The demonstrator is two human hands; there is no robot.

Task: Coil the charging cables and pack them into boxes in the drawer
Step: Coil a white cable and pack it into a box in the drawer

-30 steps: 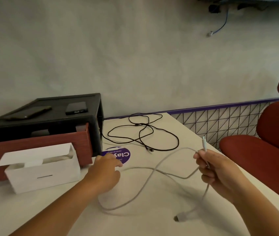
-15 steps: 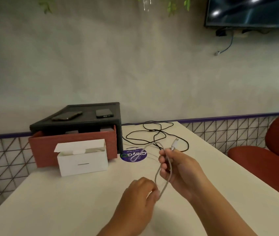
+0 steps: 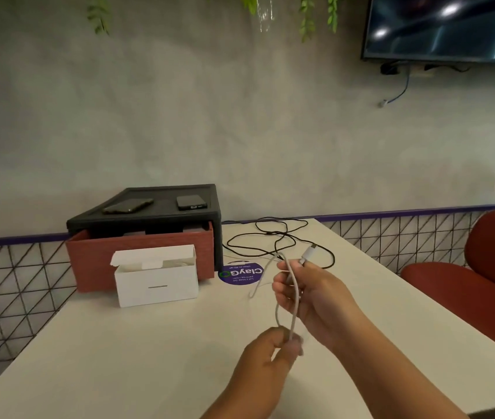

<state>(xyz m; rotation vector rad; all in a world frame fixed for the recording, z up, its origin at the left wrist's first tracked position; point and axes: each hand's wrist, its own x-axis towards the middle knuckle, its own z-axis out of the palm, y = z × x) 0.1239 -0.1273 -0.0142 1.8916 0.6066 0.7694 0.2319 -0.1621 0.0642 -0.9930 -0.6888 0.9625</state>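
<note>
White surface (image 3: 125, 352) with boxes, sticker and cable

Beyond the fingers (image 3: 282, 287) lie a tangled black cable (image 3: 273, 237) and purple sticker (image 3: 241, 274); left of them, an open white box (image 3: 157, 282) fronts the black drawer unit (image 3: 149, 219).

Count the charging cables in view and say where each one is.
2. The white cable is held looped between the right hand and left hand; the black cable lies tangled on the table. The white box may hide more.
</note>
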